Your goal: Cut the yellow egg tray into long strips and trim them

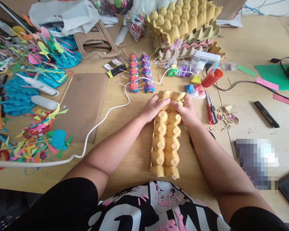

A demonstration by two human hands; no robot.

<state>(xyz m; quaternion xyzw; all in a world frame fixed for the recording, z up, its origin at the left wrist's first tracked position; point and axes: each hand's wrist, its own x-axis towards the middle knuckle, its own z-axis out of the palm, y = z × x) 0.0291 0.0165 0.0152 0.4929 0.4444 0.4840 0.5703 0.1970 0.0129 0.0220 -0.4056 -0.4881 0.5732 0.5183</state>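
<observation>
A long strip of yellow egg carton [165, 141], two rows of cups wide, lies lengthwise in front of me with its bumps upward. My left hand [155, 108] grips the left side of its far end, thumb on top. On the right side of that end, my right hand [188, 110] holds on in the same way, the two thumbs close together. The fingers under the carton are hidden. Just beyond stand two rows of small painted egg-cup figures, red ones [133, 86] and purple ones [149, 86], with thin sticks poking out.
A white cable [106, 117] crosses the table past my left arm. Right of my hands lie a red utility knife [211, 108], shavings [227, 117] and an orange cup [212, 78]. Paper scraps [36, 138] and cardboard [79, 106] lie left; egg trays [183, 22] are stacked behind.
</observation>
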